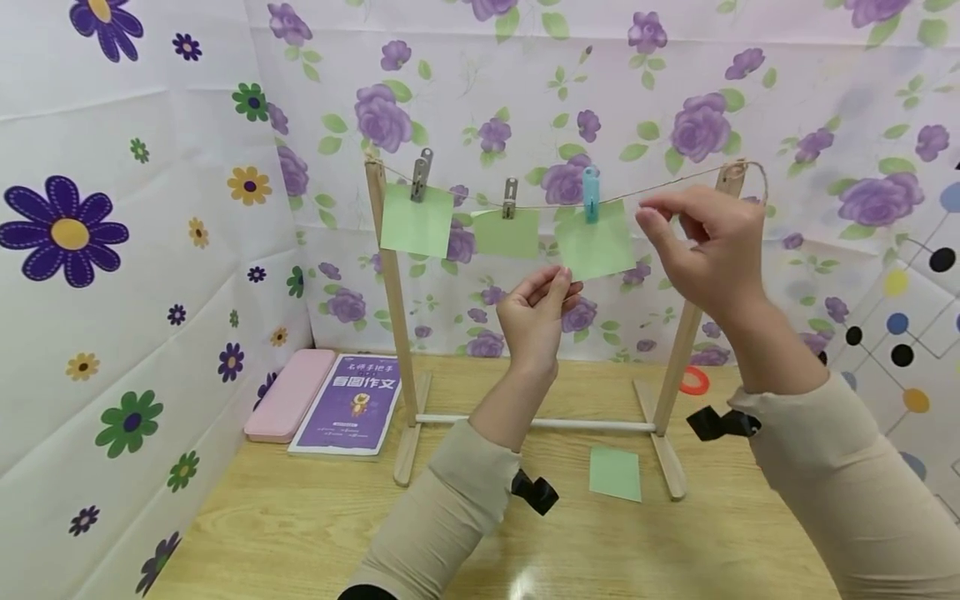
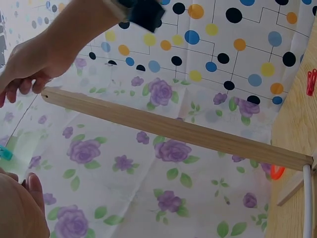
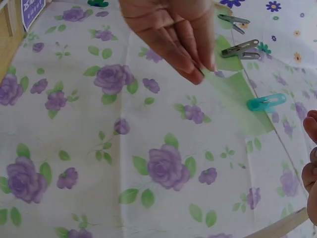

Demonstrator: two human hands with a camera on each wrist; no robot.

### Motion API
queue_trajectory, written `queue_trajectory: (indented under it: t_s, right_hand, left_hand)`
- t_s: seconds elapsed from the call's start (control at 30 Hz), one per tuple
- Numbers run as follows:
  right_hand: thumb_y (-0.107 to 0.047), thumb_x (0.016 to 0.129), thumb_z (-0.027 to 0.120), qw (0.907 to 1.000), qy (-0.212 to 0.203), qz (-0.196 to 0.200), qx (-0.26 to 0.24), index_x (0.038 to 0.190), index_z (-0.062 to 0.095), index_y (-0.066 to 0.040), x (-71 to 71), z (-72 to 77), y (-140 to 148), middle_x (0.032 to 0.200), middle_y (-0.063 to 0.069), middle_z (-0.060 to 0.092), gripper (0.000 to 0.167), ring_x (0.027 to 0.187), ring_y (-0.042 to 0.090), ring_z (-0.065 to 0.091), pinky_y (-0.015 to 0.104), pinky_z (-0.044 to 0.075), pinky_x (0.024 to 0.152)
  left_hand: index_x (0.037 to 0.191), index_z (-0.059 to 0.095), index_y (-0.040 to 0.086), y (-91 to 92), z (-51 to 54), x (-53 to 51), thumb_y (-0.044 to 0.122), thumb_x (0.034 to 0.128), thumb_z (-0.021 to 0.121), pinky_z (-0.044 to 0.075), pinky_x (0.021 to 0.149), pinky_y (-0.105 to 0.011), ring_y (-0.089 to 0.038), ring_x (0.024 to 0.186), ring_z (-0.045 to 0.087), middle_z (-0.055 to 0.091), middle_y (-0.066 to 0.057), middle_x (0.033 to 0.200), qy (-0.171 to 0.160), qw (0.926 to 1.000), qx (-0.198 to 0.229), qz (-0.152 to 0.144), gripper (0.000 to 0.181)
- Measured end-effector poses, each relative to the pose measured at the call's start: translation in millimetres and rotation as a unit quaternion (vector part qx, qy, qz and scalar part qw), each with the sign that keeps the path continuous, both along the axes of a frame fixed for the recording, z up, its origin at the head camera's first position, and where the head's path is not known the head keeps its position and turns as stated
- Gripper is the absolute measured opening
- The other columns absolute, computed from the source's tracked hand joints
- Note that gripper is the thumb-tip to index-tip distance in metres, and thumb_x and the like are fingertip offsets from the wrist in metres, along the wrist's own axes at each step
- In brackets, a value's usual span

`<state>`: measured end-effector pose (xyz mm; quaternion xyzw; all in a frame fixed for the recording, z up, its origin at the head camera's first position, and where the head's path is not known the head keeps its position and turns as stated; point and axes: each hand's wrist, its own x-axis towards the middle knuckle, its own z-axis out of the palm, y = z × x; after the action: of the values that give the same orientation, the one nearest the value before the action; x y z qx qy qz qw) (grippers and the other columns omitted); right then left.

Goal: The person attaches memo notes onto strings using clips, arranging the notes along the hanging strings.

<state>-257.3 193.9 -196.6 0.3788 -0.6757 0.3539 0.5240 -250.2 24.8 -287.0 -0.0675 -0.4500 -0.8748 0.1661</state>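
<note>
My left hand pinches the lower left corner of a light green paper sheet between thumb and fingers. A teal clothespin clips this sheet's top edge to a thin string. Just right of the sheet, near the string, my right hand is raised with loosely bent fingers and nothing visible in them. Farther left on the string, two grey clothespins hold a green sheet and a smaller-looking green sheet.
The string spans two wooden posts, joined low down by a white rod. Another green sheet lies on the table. A pink case and a purple book sit left. An orange-red ring and a red clothespin are at right.
</note>
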Motion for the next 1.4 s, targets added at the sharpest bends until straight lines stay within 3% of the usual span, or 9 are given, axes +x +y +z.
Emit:
queue_trajectory:
  t_s: [0.23,0.5,0.83,0.97,1.07,1.13,1.2,1.3,1.4]
  right_hand:
    - [-0.029,0.095,0.072,0.9976,-0.062,0.023,-0.021,0.089,0.077,0.006,10.0,-41.7,16.0,0.06,0.006,0.057,0.036,0.052,0.002,0.03,0.016,0.022,0.048]
    - [0.004,0.089,0.07,0.9893,-0.14,0.041,0.007,0.092,0.075,0.008,23.4,-75.1,31.8,0.063,-0.002,0.057,0.007,0.051,0.002,0.03,0.018,0.023,0.044]
    - [0.017,0.085,0.069,0.9809,-0.191,0.039,0.008,0.093,0.076,0.005,26.3,-107.4,47.0,0.066,-0.004,0.062,0.016,0.048,0.003,0.034,0.02,0.026,0.041]
    - [0.014,0.087,0.069,0.9756,-0.218,0.024,0.005,0.096,0.077,0.003,28.7,-120.0,54.8,0.066,-0.005,0.063,0.017,0.047,0.003,0.034,0.021,0.027,0.039]
    - [0.012,0.088,0.07,0.9711,-0.239,-0.002,-0.001,0.098,0.077,0.003,31.0,-133.0,65.4,0.069,-0.004,0.066,0.015,0.047,0.003,0.039,0.02,0.029,0.039]
    - [0.009,0.089,0.071,0.9644,-0.263,-0.025,-0.011,0.101,0.076,0.004,34.0,-144.8,76.2,0.072,-0.006,0.068,0.014,0.049,0.003,0.044,0.019,0.033,0.039]
    - [0.003,0.092,0.071,0.953,-0.297,-0.059,-0.021,0.104,0.076,0.003,37.9,-159.1,89.5,0.076,-0.012,0.069,0.013,0.054,0.002,0.051,0.016,0.039,0.042]
    - [-0.007,0.095,0.071,0.9306,-0.347,-0.115,-0.023,0.108,0.076,0.0,42.4,-183.0,112.2,0.078,-0.018,0.068,0.015,0.06,0.001,0.056,0.012,0.045,0.048]
    - [-0.02,0.098,0.07,0.9065,-0.387,-0.168,-0.012,0.112,0.075,-0.004,43.5,-206.4,135.2,0.083,-0.025,0.064,0.022,0.069,-0.003,0.057,0.008,0.047,0.056]
  left_hand:
    - [0.106,0.072,-0.002,-1.1,-2.9,-1.9,0.007,0.0936,0.073,0.064,0.077,-0.028,-0.018,0.082,0.075,0.072,-0.012,0.092,0.005,0.9999,0.002,-0.01,0.016]
    - [0.108,0.071,-0.003,-4.0,-5.5,-5.8,0.005,0.0928,0.074,0.064,0.079,-0.028,-0.017,0.082,0.073,0.071,-0.01,0.091,0.014,0.9998,-0.005,-0.015,0.017]
    - [0.115,0.068,-0.006,-9.8,-15.1,-8.0,0.005,0.0911,0.076,0.063,0.083,-0.03,-0.016,0.083,0.074,0.072,-0.009,0.094,-0.002,0.9991,-0.028,-0.032,0.028]
    - [0.113,0.07,-0.002,-12.1,-23.5,-8.1,0.006,0.091,0.076,0.063,0.083,-0.03,-0.015,0.082,0.073,0.071,-0.009,0.094,-0.018,0.9982,-0.047,-0.033,0.024]
    - [0.113,0.071,0.001,-8.9,-40.1,-7.4,0.012,0.0908,0.078,0.063,0.082,-0.029,-0.016,0.085,0.073,0.073,-0.007,0.095,-0.039,0.994,-0.089,-0.051,0.026]
    - [0.114,0.071,0.004,-4.4,-57.8,-4.7,0.016,0.0905,0.078,0.063,0.081,-0.029,-0.019,0.088,0.073,0.074,-0.005,0.096,-0.051,0.9861,-0.142,-0.071,0.027]
    - [0.115,0.072,0.008,0.3,-80.4,-0.6,0.022,0.0904,0.079,0.063,0.081,-0.028,-0.018,0.09,0.072,0.074,0.0,0.097,-0.062,0.9702,-0.216,-0.089,0.029]
    - [0.115,0.072,0.015,4.5,-118.7,7.9,0.027,0.0904,0.079,0.061,0.082,-0.024,-0.014,0.095,0.069,0.071,0.007,0.101,-0.085,0.9327,-0.331,-0.115,0.028]
    - [0.117,0.072,0.02,4.8,-157.3,15.3,0.031,0.0902,0.079,0.057,0.086,-0.022,-0.015,0.106,0.064,0.07,0.007,0.112,-0.095,0.8838,-0.435,-0.145,0.03]
